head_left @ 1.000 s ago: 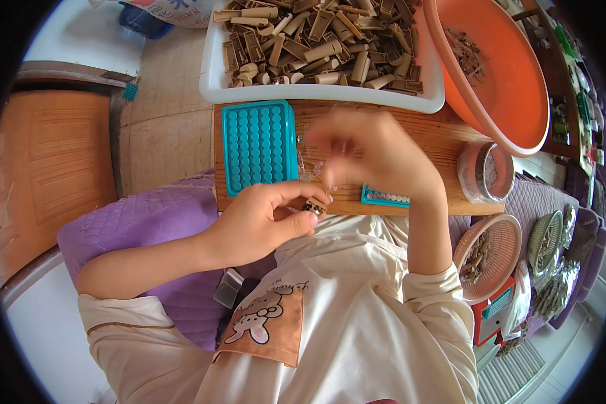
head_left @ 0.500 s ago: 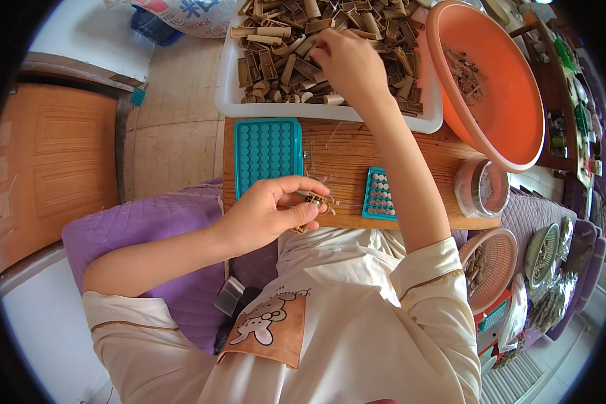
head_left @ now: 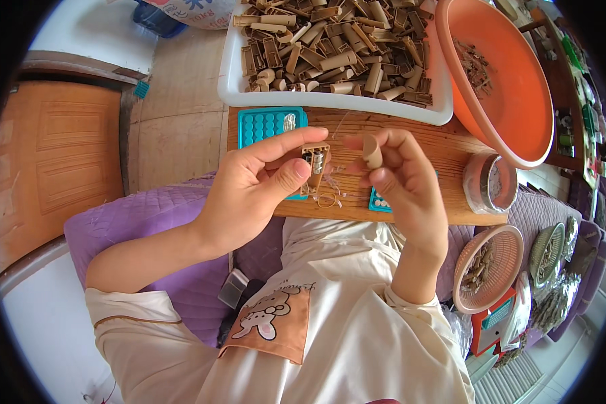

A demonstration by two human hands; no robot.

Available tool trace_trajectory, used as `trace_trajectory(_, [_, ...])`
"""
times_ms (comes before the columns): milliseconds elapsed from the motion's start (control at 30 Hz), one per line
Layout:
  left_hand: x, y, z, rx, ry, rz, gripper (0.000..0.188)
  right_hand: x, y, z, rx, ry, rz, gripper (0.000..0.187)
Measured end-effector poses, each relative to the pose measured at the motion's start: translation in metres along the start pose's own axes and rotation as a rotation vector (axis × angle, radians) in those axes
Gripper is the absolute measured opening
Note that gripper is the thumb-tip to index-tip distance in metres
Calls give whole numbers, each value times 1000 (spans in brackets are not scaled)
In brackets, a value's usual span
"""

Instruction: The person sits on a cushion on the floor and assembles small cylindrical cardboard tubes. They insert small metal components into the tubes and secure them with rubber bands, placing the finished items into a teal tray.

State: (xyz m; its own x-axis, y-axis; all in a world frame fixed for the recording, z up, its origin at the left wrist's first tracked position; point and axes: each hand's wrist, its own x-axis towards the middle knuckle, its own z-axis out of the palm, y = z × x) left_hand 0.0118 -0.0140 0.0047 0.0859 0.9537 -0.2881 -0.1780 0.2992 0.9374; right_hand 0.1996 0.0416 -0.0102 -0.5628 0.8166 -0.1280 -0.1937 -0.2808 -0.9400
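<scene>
My left hand pinches a small brown plastic housing between thumb and fingers; its open side shows shiny silver button cells stacked inside. A thin light-coloured wire hangs in a loop below it. A little to the right, my right hand grips a curved brown plastic cover, held apart from the housing. Both hands are over the near edge of the wooden table. Partly behind my left hand lies a teal tray with round pockets, and my right hand mostly hides a smaller teal tray holding button cells.
A white bin full of brown plastic pieces stands at the far side. Right of it leans an orange basin with small parts. A clear round container sits at the table's right edge, and a pink basket is lower right.
My right hand has come back from the bin towards me, now with a brown cover in its fingers. My left hand has lifted and turned the housing, showing its inside.
</scene>
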Motion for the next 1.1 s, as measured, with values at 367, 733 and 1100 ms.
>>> trace_trajectory(367, [2,8,-1,93,27,114,36,-4,32,37,60,294,-189,26])
trace_trajectory(733, [4,0,0,-17,7,241,33,1,43,56,-48,341,-210,25])
trace_trajectory(1100, [3,-1,3,237,76,330,38,14,47,61,-431,448,-544,21])
